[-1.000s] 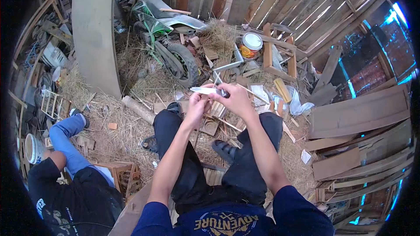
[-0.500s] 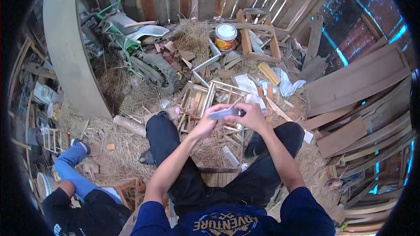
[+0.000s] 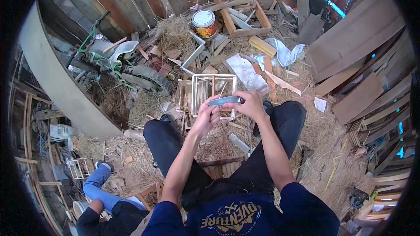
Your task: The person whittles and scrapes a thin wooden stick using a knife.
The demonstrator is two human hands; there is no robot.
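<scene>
My right hand point(image 3: 252, 105) is closed around the dark handle of a knife point(image 3: 224, 101), whose wide grey blade points left. My left hand point(image 3: 204, 117) is closed at the blade's tip, with a thin wooden stick point(image 3: 224, 88) showing above its fingers. How the blade meets the stick is hard to make out. Just beyond both hands, between my knees, stands a small open frame of pale wooden strips point(image 3: 235, 88), partly hidden by the hands.
Straw and wood scraps litter the ground. A paint bucket point(image 3: 204, 22), a wooden frame point(image 3: 253, 31) and a green motorbike point(image 3: 98, 61) stand ahead. Boards point(image 3: 354, 39) lean at right, a curved panel point(image 3: 61, 74) at left. Another person point(image 3: 103, 188) sits at lower left.
My view has shifted, so the surroundings sit differently in the picture. The knife stays in my right hand, and its blade now shows more clearly, its tip at my left hand.
</scene>
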